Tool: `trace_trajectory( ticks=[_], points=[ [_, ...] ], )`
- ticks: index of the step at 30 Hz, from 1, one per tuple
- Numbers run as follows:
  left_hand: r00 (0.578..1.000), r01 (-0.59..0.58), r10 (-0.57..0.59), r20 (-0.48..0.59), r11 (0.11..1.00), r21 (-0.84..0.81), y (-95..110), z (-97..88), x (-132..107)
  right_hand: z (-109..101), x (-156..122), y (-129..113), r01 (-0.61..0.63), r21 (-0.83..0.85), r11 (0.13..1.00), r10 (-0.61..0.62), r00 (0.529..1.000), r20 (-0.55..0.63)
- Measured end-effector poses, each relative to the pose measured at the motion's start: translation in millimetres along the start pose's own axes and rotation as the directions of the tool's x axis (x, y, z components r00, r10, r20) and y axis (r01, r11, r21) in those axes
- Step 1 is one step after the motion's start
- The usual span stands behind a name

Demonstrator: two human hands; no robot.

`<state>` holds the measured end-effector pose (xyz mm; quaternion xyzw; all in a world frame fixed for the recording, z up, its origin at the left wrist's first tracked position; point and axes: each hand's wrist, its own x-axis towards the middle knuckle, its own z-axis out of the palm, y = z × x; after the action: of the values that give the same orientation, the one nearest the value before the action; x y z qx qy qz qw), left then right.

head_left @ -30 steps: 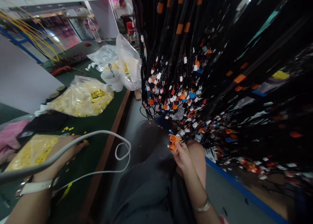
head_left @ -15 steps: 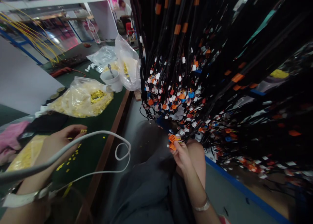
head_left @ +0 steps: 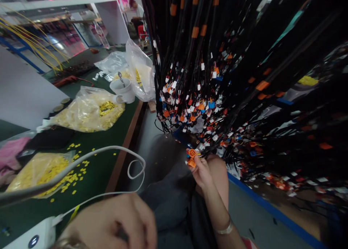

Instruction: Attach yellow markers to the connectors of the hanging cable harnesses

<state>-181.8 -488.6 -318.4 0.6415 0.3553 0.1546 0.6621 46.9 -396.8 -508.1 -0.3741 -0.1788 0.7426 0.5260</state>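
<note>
My right hand [head_left: 202,173] is closed on an orange connector [head_left: 192,157] at the end of a black wire that runs up into a large hanging bundle of black wire harnesses [head_left: 217,60] with orange, white and blue plugs. My left hand [head_left: 114,221] is close to the camera at the bottom, blurred, fingers curled together; whether it holds anything is hidden. Loose small yellow parts [head_left: 73,171] lie scattered on the green table [head_left: 108,133] beside an open bag of yellow parts [head_left: 35,173].
A clear bag of yellow parts [head_left: 89,111], a white cup with a spoon [head_left: 123,90] and more plastic bags [head_left: 138,69] stand further back. A white cable [head_left: 130,162] loops over the table edge from a white device [head_left: 29,238]. Pink cloth [head_left: 11,151] lies left.
My left hand left the yellow parts on the table and came back toward me, now near the camera. My right hand stayed put on the orange connector.
</note>
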Motion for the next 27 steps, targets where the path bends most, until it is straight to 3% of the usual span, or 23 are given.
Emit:
trace_trajectory(
  ticks=[1, 2, 3, 5, 7, 12, 18, 27],
  points=[
    [0.992, -0.029, 0.039, 0.118, 0.996, -0.089, -0.5, 11.6, 17.1, 0.2, -0.3, -0.4, 0.001, 0.002, 1.000, -0.001, 1.000, -0.001],
    [0.983, -0.046, 0.073, 0.169, 0.986, -0.159, -2.0, 22.7, 33.7, 0.4, -0.8, -1.0, 0.001, 0.004, 1.000, -0.001, 1.000, -0.001],
    [0.991, 0.007, 0.017, 0.133, 0.984, -0.179, -4.5, 32.6, 49.5, 0.7, -1.5, -1.8, 0.001, 0.003, 1.000, -0.001, 1.000, 0.003],
    [0.997, 0.076, -0.082, -0.016, 0.972, -0.224, -11.9, 46.8, 77.8, 1.2, -3.3, -3.7, 0.000, -0.009, 1.000, 0.000, 1.000, 0.015],
    [0.977, 0.057, -0.104, -0.185, 0.969, -0.242, -20.5, 51.2, 101.8, 1.2, -5.0, -4.9, 0.007, -0.035, 0.999, -0.006, 1.000, 0.017],
    [0.870, -0.130, -0.017, -0.492, 0.956, -0.264, -38.1, 29.4, 143.6, -1.9, -5.1, -3.3, 0.023, -0.038, 0.999, -0.022, 0.999, 0.032],
    [0.803, -0.144, -0.016, -0.595, 0.965, -0.220, -57.4, 0.8, 162.6, -2.8, -3.5, -2.5, -0.001, 0.001, 1.000, 0.001, 0.999, 0.036],
    [0.813, -0.112, 0.016, -0.582, 0.985, -0.130, -71.2, -9.4, 162.1, -2.9, -0.5, -0.8, 0.002, -0.029, 1.000, -0.001, 0.998, 0.064]
  ],
)
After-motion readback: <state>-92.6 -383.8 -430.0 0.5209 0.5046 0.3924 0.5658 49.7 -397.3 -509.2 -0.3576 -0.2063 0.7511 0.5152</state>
